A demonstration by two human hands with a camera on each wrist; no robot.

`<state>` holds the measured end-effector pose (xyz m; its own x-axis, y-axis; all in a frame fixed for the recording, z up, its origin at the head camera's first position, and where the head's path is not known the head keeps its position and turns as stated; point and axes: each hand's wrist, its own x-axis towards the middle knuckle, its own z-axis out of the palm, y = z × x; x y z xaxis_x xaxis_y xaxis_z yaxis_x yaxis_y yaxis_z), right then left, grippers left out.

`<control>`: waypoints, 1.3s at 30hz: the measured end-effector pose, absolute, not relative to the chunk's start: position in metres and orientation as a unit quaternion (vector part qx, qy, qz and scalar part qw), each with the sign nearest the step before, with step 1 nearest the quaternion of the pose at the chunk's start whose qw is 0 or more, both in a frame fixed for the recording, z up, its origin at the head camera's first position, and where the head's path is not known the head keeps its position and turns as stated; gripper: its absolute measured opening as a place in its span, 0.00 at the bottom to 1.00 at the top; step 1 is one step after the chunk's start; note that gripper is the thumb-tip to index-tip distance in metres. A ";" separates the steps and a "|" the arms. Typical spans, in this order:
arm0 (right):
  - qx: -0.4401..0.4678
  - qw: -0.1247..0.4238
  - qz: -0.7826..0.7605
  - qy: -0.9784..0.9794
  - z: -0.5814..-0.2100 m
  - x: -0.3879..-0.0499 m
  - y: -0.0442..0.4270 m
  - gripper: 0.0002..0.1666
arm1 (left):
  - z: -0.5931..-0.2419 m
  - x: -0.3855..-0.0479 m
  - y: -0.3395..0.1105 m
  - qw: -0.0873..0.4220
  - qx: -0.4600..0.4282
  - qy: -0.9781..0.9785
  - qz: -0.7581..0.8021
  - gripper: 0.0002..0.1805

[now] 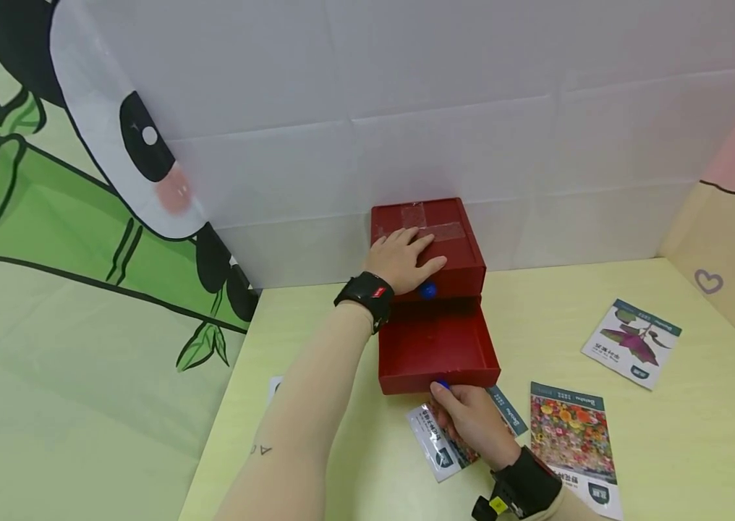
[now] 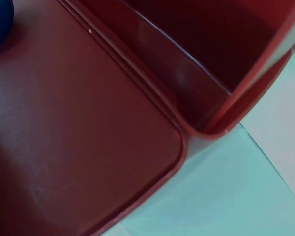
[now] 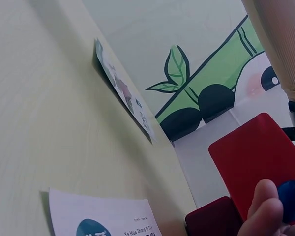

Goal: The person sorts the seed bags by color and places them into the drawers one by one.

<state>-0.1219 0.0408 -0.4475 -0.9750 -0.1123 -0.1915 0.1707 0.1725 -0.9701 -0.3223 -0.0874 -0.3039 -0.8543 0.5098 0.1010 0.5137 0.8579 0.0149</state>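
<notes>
A small red two-drawer box (image 1: 457, 250) stands against the back wall, with clear tape on its top. My left hand (image 1: 401, 262) rests on that top with fingers spread. Below, the lower drawer (image 1: 406, 383) is pulled out toward me, its bare red floor showing. My right hand (image 1: 474, 423) pinches the drawer's blue knob (image 3: 291, 199) between thumb and fingers. The upper drawer is closed, its own blue knob (image 1: 428, 290) just under my left thumb. In the left wrist view, the upper drawer front (image 2: 88, 113) fills much of the picture and the left hand is not seen.
A seed packet (image 1: 429, 438) lies partly under my right hand. To the right are a packet with colourful flowers (image 1: 572, 434) and one with a purple plant (image 1: 634, 344). Another packet (image 1: 273, 387) is mostly hidden behind my left forearm. Printed cloth walls border the table.
</notes>
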 end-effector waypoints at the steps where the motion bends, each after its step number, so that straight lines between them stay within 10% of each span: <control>1: 0.019 0.108 -0.641 0.759 -0.447 -0.121 0.041 0.34 | -0.304 -0.322 -0.087 0.047 -0.267 -0.962 -0.022 0.38; 39: 0.002 0.109 -0.666 0.738 -0.449 -0.113 0.036 0.29 | -0.308 -0.323 -0.086 0.050 -0.264 -0.962 -0.036 0.39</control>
<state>-0.1132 0.0365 -0.4487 -0.9762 -0.1418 -0.1641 0.1489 0.1122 -0.9825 -0.3231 -0.0865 -0.3083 -0.8554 0.5049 0.1155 0.5122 0.8578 0.0433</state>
